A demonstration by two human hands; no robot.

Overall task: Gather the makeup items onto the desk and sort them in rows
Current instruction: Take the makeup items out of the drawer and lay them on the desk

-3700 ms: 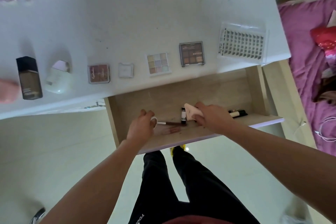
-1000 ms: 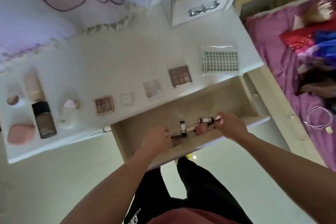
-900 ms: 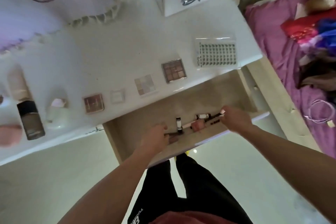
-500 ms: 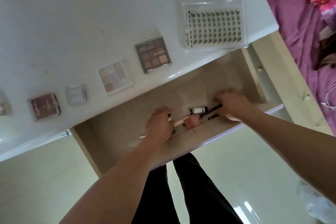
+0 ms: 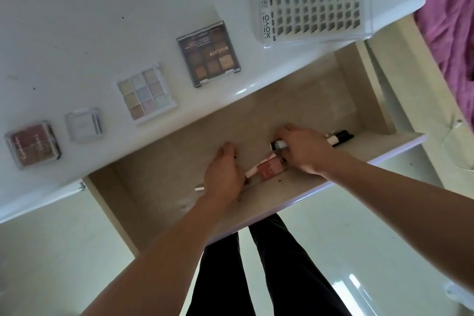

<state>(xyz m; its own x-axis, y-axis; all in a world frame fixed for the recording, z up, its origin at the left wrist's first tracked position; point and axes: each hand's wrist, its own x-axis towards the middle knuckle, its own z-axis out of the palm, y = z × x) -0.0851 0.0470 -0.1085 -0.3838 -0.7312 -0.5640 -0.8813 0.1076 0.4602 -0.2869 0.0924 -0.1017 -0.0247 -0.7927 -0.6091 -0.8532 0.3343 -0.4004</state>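
Both hands are down in the open wooden drawer (image 5: pixel 302 100). My left hand (image 5: pixel 223 174) is closed around thin sticks; a silver tip (image 5: pixel 199 188) pokes out on its left and a pink-white pencil end (image 5: pixel 252 171) on its right. My right hand (image 5: pixel 304 152) is curled over a small white tube with a dark cap (image 5: pixel 278 145), and black pens (image 5: pixel 339 136) stick out past its right side. A pink bottle (image 5: pixel 272 168) lies between the two hands, touching the right fingers. What lies under the palms is hidden.
On the white desk (image 5: pixel 102 20) a row runs left to right: a red blush compact (image 5: pixel 32 146), a clear compact (image 5: pixel 83 124), a pastel palette (image 5: pixel 146 93), a brown palette (image 5: pixel 209 56) and a clear lash box (image 5: pixel 313 2). A purple bed (image 5: pixel 451 20) lies to the right.
The view has closed in on the drawer. My right hand slid left onto the white tube and against the pink bottle. My left hand stays closed on the sticks.
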